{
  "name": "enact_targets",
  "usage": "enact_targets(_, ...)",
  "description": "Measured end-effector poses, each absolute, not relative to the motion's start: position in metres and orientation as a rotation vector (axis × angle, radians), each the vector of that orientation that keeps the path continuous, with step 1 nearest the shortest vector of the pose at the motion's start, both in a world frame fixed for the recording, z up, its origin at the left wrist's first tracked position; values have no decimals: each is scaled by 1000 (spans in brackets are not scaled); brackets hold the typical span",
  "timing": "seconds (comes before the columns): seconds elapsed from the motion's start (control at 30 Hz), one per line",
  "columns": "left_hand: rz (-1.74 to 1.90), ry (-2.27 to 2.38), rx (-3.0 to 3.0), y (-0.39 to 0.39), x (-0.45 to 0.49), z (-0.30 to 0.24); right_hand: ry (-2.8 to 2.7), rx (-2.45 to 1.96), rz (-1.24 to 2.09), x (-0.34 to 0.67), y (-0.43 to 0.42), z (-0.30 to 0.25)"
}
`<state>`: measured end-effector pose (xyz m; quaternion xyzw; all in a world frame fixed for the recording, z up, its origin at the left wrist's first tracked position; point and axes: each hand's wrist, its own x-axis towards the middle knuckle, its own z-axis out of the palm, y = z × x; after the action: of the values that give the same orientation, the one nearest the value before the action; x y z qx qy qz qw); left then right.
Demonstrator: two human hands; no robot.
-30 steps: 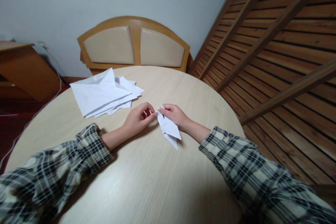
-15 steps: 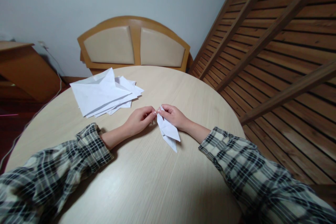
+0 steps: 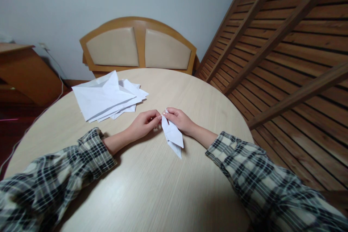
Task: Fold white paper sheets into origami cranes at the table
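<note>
A small piece of folded white paper (image 3: pixel 174 136), with long pointed flaps, hangs from my fingers over the middle of the table. My right hand (image 3: pixel 179 119) grips its upper end, thumb on top and the other fingers behind. At the paper's upper left edge, my left hand (image 3: pixel 145 122) is closed in a pinch, thumb against forefinger. The pinched tip is small, and the fingers hide part of it. The flaps point down towards me, slightly to the right.
A stack of creased white paper sheets (image 3: pixel 104 96) lies at the table's far left. The round wooden table (image 3: pixel 152 195) has a padded headboard (image 3: pixel 140 43) behind it. Wooden slats (image 3: pixel 285 54) rise on the right; a cabinet (image 3: pixel 27 74) and a cable (image 3: pixel 54 101) are at left.
The folded paper has turned slightly, its lower flaps swinging a little to the left. Both hands stay almost in the same place.
</note>
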<state>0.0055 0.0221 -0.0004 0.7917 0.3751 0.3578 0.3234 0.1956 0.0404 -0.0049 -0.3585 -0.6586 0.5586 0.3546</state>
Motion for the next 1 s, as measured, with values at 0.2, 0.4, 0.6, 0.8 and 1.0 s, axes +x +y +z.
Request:
enact_targets(0.2,910,971,2090,21,6,2,-1732,-906,1400,196,40,-4)
enact_targets(0.4,875,953,2090,20,6,2,-1765,-889,1331,197,40,-5)
enact_targets(0.6,911,949,2030,20,6,2,-1697,-860,1371,195,40,-8)
enact_targets(0.8,1031,939,1827,23,7,-3,-1573,-827,1543,196,42,-8)
enact_targets(1.0,1182,982,1724,27,7,-2,-1608,-815,1617,199,44,-9)
